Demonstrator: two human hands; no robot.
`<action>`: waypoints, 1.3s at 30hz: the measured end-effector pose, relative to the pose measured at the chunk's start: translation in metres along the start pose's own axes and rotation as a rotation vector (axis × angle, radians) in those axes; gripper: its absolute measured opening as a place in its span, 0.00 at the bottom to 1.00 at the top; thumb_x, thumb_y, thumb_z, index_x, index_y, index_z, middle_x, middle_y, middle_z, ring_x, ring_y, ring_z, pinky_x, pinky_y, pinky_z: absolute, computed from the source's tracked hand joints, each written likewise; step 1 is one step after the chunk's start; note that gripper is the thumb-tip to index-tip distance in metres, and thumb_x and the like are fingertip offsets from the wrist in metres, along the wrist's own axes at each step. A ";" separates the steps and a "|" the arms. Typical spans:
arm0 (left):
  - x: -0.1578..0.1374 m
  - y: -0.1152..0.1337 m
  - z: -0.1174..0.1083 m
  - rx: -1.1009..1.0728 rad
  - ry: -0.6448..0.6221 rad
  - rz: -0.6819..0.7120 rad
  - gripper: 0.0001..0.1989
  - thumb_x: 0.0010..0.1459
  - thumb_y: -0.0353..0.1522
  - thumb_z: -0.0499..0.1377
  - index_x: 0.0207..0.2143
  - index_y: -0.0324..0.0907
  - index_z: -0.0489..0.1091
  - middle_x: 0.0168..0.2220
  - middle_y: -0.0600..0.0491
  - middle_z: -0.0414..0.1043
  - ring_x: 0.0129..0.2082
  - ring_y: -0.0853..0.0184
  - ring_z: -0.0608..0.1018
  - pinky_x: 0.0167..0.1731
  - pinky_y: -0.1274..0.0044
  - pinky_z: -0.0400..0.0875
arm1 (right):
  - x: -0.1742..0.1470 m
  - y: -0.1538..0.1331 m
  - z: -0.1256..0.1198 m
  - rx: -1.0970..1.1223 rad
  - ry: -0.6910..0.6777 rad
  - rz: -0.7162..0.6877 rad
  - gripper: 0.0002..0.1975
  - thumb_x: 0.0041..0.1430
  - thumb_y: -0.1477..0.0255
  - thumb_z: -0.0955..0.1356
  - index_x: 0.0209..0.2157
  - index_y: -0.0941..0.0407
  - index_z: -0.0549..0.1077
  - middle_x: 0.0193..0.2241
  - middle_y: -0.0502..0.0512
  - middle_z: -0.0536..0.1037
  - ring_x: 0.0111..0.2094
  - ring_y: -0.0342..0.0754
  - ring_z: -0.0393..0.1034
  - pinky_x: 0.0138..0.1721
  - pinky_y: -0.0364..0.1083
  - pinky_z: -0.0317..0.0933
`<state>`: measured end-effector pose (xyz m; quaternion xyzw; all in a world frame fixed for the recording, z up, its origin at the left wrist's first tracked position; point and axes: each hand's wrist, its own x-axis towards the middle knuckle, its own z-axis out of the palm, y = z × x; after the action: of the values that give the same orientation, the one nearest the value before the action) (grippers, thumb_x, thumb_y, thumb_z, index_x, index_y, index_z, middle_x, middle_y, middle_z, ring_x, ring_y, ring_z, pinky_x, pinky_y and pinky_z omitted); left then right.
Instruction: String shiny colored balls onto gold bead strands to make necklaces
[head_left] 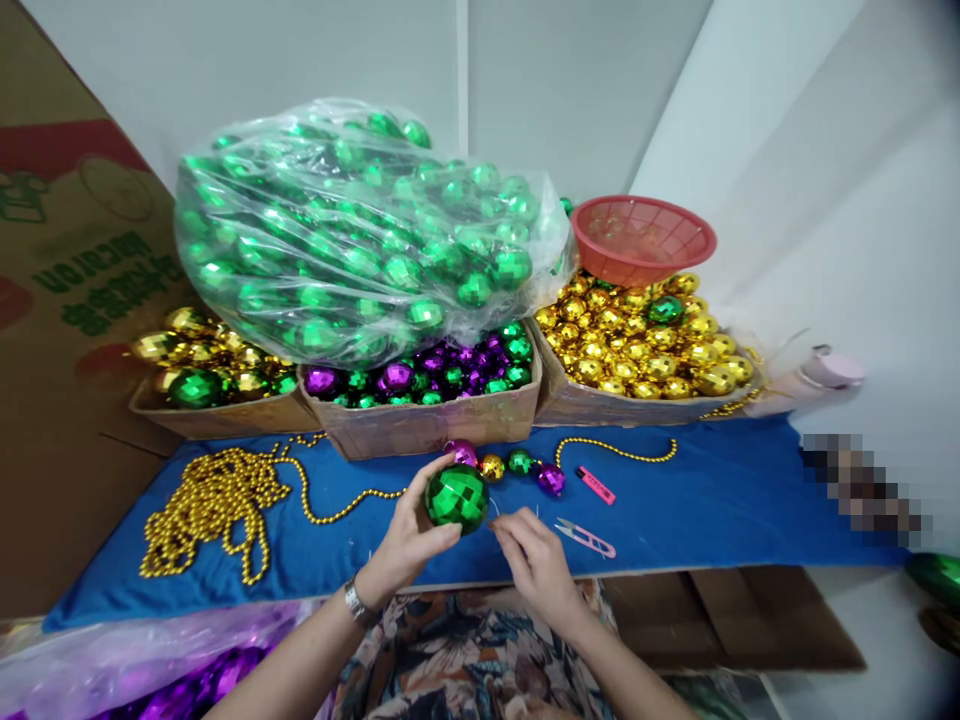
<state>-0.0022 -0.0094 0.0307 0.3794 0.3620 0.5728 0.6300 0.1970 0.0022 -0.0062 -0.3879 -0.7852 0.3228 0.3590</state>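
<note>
A large shiny green faceted ball (pixel 456 498) rests in my left hand (pixel 409 530), its fingers and thumb curved around it. Just right of the ball, my right hand (pixel 534 560) pinches a thin, pale thread (pixel 495 510) with thumb and forefinger. Behind the ball lie a few smaller balls in a row: a magenta one (pixel 462 453), a gold one (pixel 492 467), a green one (pixel 519 461) and a purple one (pixel 551 478). Gold bead strands run out to both sides of them. Pink thread snips (pixel 592 540) and a pink lighter (pixel 595 486) lie to the right.
A heap of gold beads (pixel 206 510) lies left on the blue cloth (pixel 720 490). Cardboard boxes of gold balls (pixel 637 350) and mixed balls (pixel 450 380) line the back. A plastic bag of green balls (pixel 360 240) bulges above them, beside a red basket (pixel 643 235).
</note>
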 end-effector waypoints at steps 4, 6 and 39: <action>0.002 0.001 -0.002 -0.095 -0.069 -0.063 0.40 0.46 0.35 0.69 0.61 0.46 0.57 0.52 0.44 0.68 0.49 0.53 0.74 0.49 0.66 0.69 | 0.001 0.001 0.000 0.132 -0.051 0.064 0.10 0.68 0.73 0.61 0.35 0.54 0.72 0.31 0.52 0.75 0.34 0.45 0.70 0.36 0.41 0.61; 0.002 0.002 -0.001 -0.102 -0.064 -0.066 0.41 0.46 0.34 0.69 0.61 0.47 0.56 0.54 0.45 0.67 0.50 0.53 0.73 0.50 0.66 0.69 | 0.000 0.002 0.001 0.159 -0.061 0.076 0.10 0.67 0.72 0.61 0.35 0.55 0.73 0.31 0.52 0.75 0.34 0.45 0.70 0.36 0.41 0.62; 0.000 0.001 0.007 -0.006 0.082 0.013 0.36 0.45 0.34 0.70 0.57 0.47 0.61 0.47 0.48 0.70 0.43 0.61 0.75 0.43 0.73 0.71 | -0.005 0.001 0.008 0.128 -0.010 0.064 0.11 0.68 0.70 0.60 0.37 0.54 0.73 0.31 0.54 0.74 0.34 0.46 0.70 0.36 0.42 0.63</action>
<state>0.0042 -0.0097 0.0346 0.3562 0.3830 0.5930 0.6122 0.1930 -0.0032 -0.0130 -0.3875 -0.7518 0.3858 0.3684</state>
